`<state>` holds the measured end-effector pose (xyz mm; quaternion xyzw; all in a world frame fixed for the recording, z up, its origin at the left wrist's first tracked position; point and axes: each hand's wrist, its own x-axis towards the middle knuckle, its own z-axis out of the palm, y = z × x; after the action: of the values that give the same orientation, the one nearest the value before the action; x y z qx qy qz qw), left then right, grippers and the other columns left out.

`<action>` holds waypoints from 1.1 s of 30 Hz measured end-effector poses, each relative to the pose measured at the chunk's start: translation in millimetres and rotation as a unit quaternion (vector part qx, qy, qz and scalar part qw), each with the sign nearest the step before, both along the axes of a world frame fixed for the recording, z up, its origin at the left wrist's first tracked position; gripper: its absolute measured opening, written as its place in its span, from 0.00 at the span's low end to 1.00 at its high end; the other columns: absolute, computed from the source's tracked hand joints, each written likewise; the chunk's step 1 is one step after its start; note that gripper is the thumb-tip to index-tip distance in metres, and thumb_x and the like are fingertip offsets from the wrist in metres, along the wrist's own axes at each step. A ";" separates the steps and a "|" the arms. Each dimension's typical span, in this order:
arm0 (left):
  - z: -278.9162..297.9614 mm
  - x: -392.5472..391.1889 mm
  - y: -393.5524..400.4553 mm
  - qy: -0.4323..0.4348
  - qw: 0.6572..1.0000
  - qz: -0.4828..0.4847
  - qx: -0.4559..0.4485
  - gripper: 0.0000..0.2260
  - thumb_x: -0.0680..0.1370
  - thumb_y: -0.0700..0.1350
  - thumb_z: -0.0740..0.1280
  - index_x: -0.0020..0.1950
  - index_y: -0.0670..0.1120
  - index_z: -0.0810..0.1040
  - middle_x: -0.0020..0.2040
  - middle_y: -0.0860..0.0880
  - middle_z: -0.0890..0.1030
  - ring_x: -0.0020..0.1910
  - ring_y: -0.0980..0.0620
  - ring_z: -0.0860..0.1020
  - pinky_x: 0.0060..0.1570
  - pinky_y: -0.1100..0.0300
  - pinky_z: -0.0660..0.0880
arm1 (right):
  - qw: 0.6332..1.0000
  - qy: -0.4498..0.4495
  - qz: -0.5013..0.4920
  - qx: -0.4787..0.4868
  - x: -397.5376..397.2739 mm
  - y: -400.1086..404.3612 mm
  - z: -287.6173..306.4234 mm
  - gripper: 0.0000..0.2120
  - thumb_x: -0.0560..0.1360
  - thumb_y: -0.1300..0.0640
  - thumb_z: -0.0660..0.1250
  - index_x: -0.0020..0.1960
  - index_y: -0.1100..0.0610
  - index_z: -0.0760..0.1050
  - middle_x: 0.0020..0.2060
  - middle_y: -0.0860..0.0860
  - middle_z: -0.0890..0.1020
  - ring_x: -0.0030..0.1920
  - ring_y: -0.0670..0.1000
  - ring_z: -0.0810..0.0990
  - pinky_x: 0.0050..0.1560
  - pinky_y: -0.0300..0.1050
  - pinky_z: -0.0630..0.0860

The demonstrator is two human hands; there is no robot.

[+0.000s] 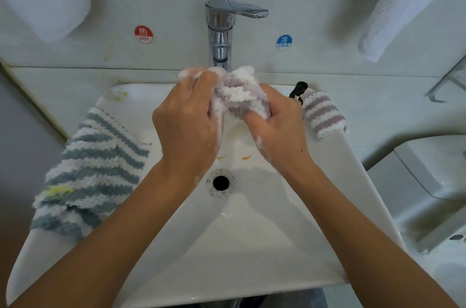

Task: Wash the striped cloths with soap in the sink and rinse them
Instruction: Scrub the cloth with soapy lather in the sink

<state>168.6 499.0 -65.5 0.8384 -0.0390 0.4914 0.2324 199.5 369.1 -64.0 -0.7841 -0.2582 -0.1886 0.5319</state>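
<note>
Three striped cloths share this sink [252, 244], and you have only one in work. On the left rim lies the blue-and-white cloth [95, 166], fluffy and ridged, with a yellow stain near its near-left corner. At the middle, just under the chrome faucet [220, 30], your left hand [186, 126] and right hand [280, 126] are both clenched on the purple-and-white cloth [239, 95], bunched into a foamy wad over the basin. Rub one fold against another instead of only squeezing, and turn the wad so lather reaches the inner layers; the deep pile likely traps soap, so rinsing will probably need several wringings. On the far-right rim rests a second purple-striped cloth [324, 113], rolled, beside a small black pump top [298, 89]. Smooth white porcelain slopes to the dark drain [221, 182].
</note>
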 end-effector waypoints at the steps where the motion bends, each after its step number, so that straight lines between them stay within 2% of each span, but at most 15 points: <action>1: 0.7 0.4 0.8 0.005 1.000 0.004 0.005 0.12 0.74 0.36 0.62 0.55 0.44 0.79 0.49 0.43 0.81 0.35 0.50 0.74 0.33 0.63 0.63 | 1.000 -0.014 -0.005 0.007 1.1 -1.0 1.1 0.14 0.72 0.60 0.64 0.33 0.46 0.64 0.22 0.41 0.64 0.25 0.43 0.62 0.28 0.32 0.57; 4: 1.4 1.1 2.7 0.010 0.999 0.011 0.045 0.14 0.73 0.35 0.62 0.55 0.44 0.79 0.51 0.41 0.80 0.32 0.53 0.66 0.31 0.63 0.61 | 0.997 -0.070 -0.040 0.018 5.0 -3.7 0.0 0.13 0.70 0.64 0.61 0.33 0.49 0.63 0.23 0.39 0.62 0.25 0.42 0.61 0.29 0.32 0.55; 7: 1.6 2.5 1.8 -0.009 0.997 0.007 0.083 0.15 0.71 0.31 0.64 0.54 0.43 0.80 0.50 0.40 0.81 0.33 0.55 0.63 0.28 0.63 0.60 | 0.994 -0.072 -0.076 0.037 6.4 -3.7 -1.3 0.09 0.67 0.68 0.58 0.36 0.54 0.67 0.29 0.40 0.66 0.31 0.41 0.65 0.33 0.34 0.60; 10: -2.1 2.9 -0.5 -0.022 0.996 -0.038 0.082 0.16 0.74 0.32 0.61 0.58 0.46 0.75 0.50 0.40 0.81 0.33 0.55 0.64 0.27 0.63 0.63 | 0.997 -0.008 -0.068 0.039 4.2 -3.8 3.1 0.08 0.67 0.67 0.55 0.40 0.58 0.71 0.31 0.46 0.71 0.33 0.42 0.68 0.34 0.34 0.63; 12: -7.0 3.8 -0.9 -0.018 0.995 -0.071 0.071 0.16 0.75 0.33 0.63 0.59 0.48 0.71 0.51 0.40 0.80 0.33 0.52 0.71 0.26 0.61 0.68 | 0.996 0.058 -0.032 0.053 2.3 -2.9 7.2 0.09 0.67 0.66 0.54 0.39 0.54 0.69 0.29 0.48 0.71 0.29 0.42 0.68 0.29 0.33 0.63; 15: -10.4 4.9 -2.7 -0.026 0.993 -0.095 0.069 0.10 0.78 0.38 0.66 0.56 0.48 0.72 0.51 0.40 0.80 0.35 0.47 0.78 0.24 0.56 0.74 | 0.985 0.123 0.027 0.118 -0.9 -0.3 11.6 0.09 0.65 0.67 0.53 0.39 0.54 0.67 0.27 0.49 0.72 0.25 0.45 0.71 0.25 0.37 0.68; 17: -10.2 5.6 -2.9 -0.045 0.992 -0.105 0.061 0.03 0.82 0.43 0.62 0.54 0.48 0.73 0.50 0.40 0.81 0.37 0.47 0.78 0.26 0.55 0.75 | 0.976 0.146 0.054 0.153 -1.6 -0.3 13.1 0.10 0.65 0.67 0.54 0.41 0.55 0.67 0.27 0.49 0.72 0.24 0.47 0.69 0.23 0.38 0.67; 20: -10.8 5.7 -3.2 -0.061 0.990 -0.113 0.053 0.03 0.82 0.43 0.62 0.53 0.47 0.75 0.49 0.40 0.81 0.38 0.48 0.78 0.29 0.57 0.75 | 0.960 0.179 0.118 0.181 -2.1 -2.7 12.8 0.13 0.64 0.66 0.57 0.47 0.55 0.68 0.33 0.54 0.73 0.28 0.50 0.69 0.26 0.41 0.69; 23: -11.0 4.7 -4.6 -0.051 0.993 -0.096 0.049 0.13 0.84 0.45 0.57 0.51 0.43 0.80 0.50 0.40 0.82 0.38 0.48 0.78 0.31 0.61 0.72 | 0.949 0.199 0.156 0.189 -3.5 -3.0 10.8 0.13 0.69 0.55 0.62 0.53 0.54 0.69 0.35 0.52 0.77 0.29 0.50 0.74 0.28 0.43 0.72; 25: -9.3 3.1 -6.3 -0.045 0.994 -0.085 0.052 0.11 0.81 0.42 0.60 0.50 0.41 0.82 0.51 0.42 0.82 0.39 0.48 0.78 0.31 0.61 0.70 | 0.947 0.202 0.152 0.198 -3.5 -1.8 10.9 0.16 0.69 0.47 0.64 0.53 0.55 0.71 0.33 0.48 0.79 0.30 0.48 0.76 0.28 0.42 0.73; 26: -9.9 2.7 -7.1 -0.039 0.994 -0.080 0.055 0.08 0.78 0.41 0.63 0.51 0.41 0.81 0.51 0.42 0.81 0.39 0.49 0.78 0.31 0.60 0.70 | 0.949 0.198 0.139 0.202 -3.1 -1.4 11.7 0.14 0.70 0.49 0.65 0.52 0.55 0.72 0.32 0.46 0.79 0.30 0.47 0.77 0.28 0.41 0.73; 28: -11.5 1.9 -8.7 -0.022 0.995 -0.070 0.062 0.10 0.73 0.43 0.68 0.53 0.42 0.80 0.53 0.43 0.81 0.41 0.49 0.78 0.31 0.60 0.71 | 0.954 0.189 0.100 0.211 -2.1 -1.8 14.0 0.06 0.70 0.58 0.63 0.46 0.56 0.73 0.30 0.45 0.77 0.29 0.46 0.75 0.28 0.39 0.72; 30: -12.8 0.4 -11.1 0.008 0.996 -0.075 0.056 0.17 0.70 0.45 0.69 0.59 0.45 0.74 0.55 0.44 0.80 0.43 0.51 0.77 0.33 0.61 0.71 | 0.955 0.186 0.061 0.222 -1.2 -2.5 15.5 0.05 0.67 0.63 0.61 0.41 0.57 0.73 0.28 0.47 0.74 0.28 0.46 0.70 0.26 0.37 0.67; 33: -11.0 -3.1 -13.6 0.091 0.988 -0.123 -0.035 0.28 0.70 0.45 0.71 0.66 0.51 0.62 0.54 0.49 0.79 0.43 0.55 0.77 0.37 0.61 0.74 | 0.949 0.195 0.022 0.248 0.2 -4.2 15.7 0.07 0.63 0.66 0.58 0.36 0.56 0.71 0.27 0.48 0.71 0.27 0.49 0.67 0.25 0.38 0.63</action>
<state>165.5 485.4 -76.5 0.8601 -0.1033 0.3815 0.3224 199.8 364.8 -48.2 -0.6429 -0.1116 -0.0785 0.7537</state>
